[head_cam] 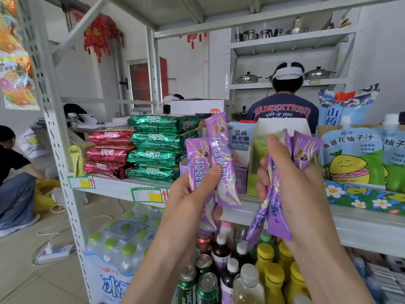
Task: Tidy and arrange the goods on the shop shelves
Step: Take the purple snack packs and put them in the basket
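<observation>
Purple packets (220, 154) gripped near the shelf (122, 186): 2 or 3 in the left hand (186, 194), a bunch in the right hand (291, 187) (both curled tight). Ends best squared, faces aligned, before shelving.

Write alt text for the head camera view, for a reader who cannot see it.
The left hand and right hand each grip several purple stick packets in front of a grey metal shop shelf. On it lie stacked red packs and green packs at left and juice pouches at right; bottles and cans fill the level below.
</observation>
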A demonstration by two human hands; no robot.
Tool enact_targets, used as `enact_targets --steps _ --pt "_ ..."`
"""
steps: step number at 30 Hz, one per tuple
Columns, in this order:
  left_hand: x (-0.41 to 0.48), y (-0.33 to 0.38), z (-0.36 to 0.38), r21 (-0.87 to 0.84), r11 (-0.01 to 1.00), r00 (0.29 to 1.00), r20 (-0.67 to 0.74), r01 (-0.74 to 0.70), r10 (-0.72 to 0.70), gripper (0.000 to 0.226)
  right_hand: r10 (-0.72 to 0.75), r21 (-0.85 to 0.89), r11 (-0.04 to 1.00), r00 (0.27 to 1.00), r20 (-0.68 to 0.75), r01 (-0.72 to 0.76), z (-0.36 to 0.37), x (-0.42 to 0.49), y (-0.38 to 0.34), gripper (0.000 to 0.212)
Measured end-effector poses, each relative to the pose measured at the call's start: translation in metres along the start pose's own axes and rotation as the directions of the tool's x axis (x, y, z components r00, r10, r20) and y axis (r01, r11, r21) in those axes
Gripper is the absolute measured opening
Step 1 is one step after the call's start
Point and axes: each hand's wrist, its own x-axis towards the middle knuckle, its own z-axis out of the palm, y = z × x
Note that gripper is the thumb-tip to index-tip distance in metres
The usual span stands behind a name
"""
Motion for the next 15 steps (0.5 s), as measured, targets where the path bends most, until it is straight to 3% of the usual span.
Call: enact_targets --steps 3,7,15 --pt "0.002 -0.002 -0.003 0.067 0.997 0.999 0.014 -0.048 0.047 0.024 -0.006 -0.076 0.997 0.995 0.099 0.014 -0.002 0.0 0.003 0.039" --pt "0.006 -0.009 -0.002 0.216 0.966 0.989 0.013 -0.144 0.145 0.029 -0.032 -0.213 0.974 0.975 0.22 0.08 0.0 -0.005 0.004 0.052" --pt "0.007 -0.012 0.0 0.277 0.947 0.985 0.003 -0.165 0.171 0.038 -0.055 -0.325 0.937 0.975 0.217 0.126 -0.001 -0.007 0.001 0.048"
